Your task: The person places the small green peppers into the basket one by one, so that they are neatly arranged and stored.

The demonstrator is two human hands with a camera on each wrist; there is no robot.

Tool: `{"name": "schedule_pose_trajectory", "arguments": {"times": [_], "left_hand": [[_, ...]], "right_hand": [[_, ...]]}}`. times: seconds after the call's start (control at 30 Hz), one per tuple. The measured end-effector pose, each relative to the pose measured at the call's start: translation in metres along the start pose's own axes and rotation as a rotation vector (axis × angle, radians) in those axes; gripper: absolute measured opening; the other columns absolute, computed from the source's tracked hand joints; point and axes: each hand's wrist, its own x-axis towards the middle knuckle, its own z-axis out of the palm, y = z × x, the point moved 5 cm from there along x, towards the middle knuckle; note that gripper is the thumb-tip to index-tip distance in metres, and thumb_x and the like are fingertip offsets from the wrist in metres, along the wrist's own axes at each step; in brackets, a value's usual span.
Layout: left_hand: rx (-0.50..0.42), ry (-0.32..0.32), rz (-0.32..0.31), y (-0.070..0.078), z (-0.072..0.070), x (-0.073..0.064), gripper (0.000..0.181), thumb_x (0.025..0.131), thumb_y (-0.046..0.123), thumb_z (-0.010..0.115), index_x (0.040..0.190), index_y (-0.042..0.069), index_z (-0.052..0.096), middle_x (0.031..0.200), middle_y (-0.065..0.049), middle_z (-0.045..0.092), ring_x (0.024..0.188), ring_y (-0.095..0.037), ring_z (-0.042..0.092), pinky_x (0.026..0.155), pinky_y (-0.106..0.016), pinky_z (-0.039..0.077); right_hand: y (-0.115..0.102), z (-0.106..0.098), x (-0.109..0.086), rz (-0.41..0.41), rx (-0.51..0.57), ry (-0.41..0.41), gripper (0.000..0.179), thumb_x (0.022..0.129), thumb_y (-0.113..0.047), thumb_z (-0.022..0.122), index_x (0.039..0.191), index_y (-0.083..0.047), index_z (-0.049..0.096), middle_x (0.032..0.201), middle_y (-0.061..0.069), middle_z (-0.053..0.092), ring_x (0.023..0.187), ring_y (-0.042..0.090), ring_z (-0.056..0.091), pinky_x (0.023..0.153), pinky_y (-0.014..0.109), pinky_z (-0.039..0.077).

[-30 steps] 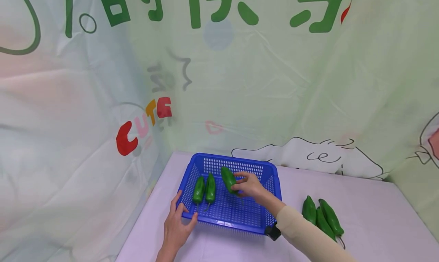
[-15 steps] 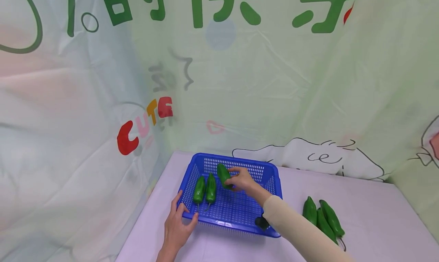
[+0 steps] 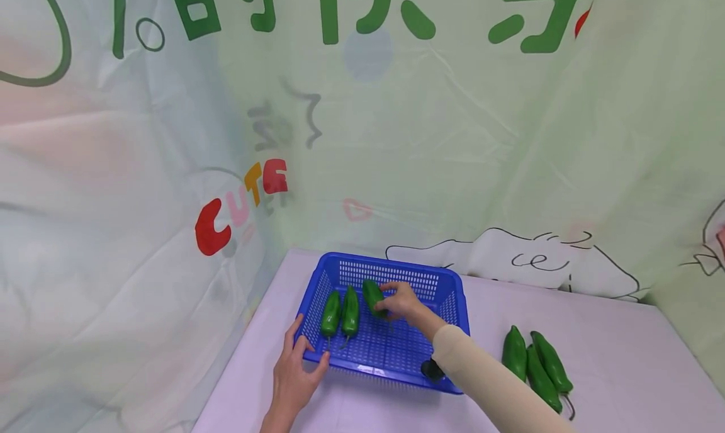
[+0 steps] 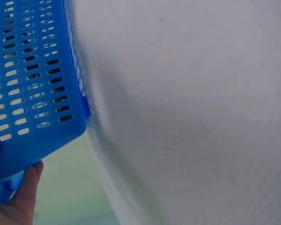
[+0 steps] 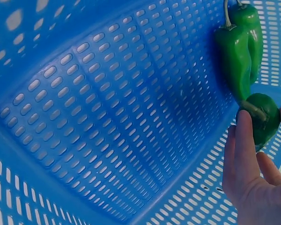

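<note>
Taking the blue basket as landmark, a pale hanging cloth rises well to its left and also behind it, with colored letters spelling CUTE beyond its far left corner. At the basket's near left corner, the left hand grips the rim, its thumb at the near edge and its other fingers spread along the left side. Inside the basket, toward its left wall, lies the first green pepper, and just beside it the second green pepper; both have their stems toward the basket's near side. Next, within the basket's far half, the third green pepper is pinched near its stem end between the thumb and fingers of the right hand; whether it touches the basket's floor cannot be told. A cream sleeve crosses above the basket's near right corner, a small black object at its cuff. Right of the basket and apart from it, three peppers lie close together on the tabletop: the leftmost pepper, the middle pepper and the rightmost pepper, its stem curving toward the near side.
</note>
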Motion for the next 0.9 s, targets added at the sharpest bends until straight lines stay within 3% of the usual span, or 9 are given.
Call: {"name": "schedule_pose_trajectory", "arguments": {"times": [0.23, 0.57, 0.9], "left_hand": [[0.009, 0.000, -0.002, 0.000, -0.001, 0.001, 0.032, 0.074, 0.033, 0.075, 0.079, 0.019, 0.047, 0.148, -0.001, 0.035, 0.079, -0.013, 0.055, 0.047, -0.016, 0.033], [0.006, 0.011, -0.009, 0.000, -0.001, 0.001, 0.033, 0.073, 0.031, 0.076, 0.079, 0.018, 0.047, 0.146, -0.006, 0.038, 0.080, -0.015, 0.056, 0.048, -0.017, 0.034], [0.001, 0.008, -0.017, -0.001, 0.000, 0.001, 0.032, 0.073, 0.031, 0.076, 0.079, 0.019, 0.047, 0.147, -0.001, 0.036, 0.083, -0.015, 0.056, 0.050, -0.017, 0.035]], "right_hand": [[0.005, 0.005, 0.006, 0.015, -0.017, -0.036, 0.058, 0.073, 0.008, 0.069, 0.127, 0.009, 0.047, 0.115, 0.033, 0.051, 0.097, 0.045, 0.060, 0.068, 0.039, 0.054], [0.007, 0.017, 0.009, 0.015, -0.093, -0.140, 0.065, 0.072, 0.008, 0.068, 0.130, 0.013, 0.039, 0.111, 0.036, 0.054, 0.096, 0.047, 0.060, 0.071, 0.049, 0.052], [0.007, 0.027, 0.014, -0.009, -0.226, -0.135, 0.065, 0.065, 0.005, 0.074, 0.122, 0.013, 0.045, 0.103, 0.033, 0.056, 0.076, 0.039, 0.065, 0.058, 0.043, 0.053]]}}
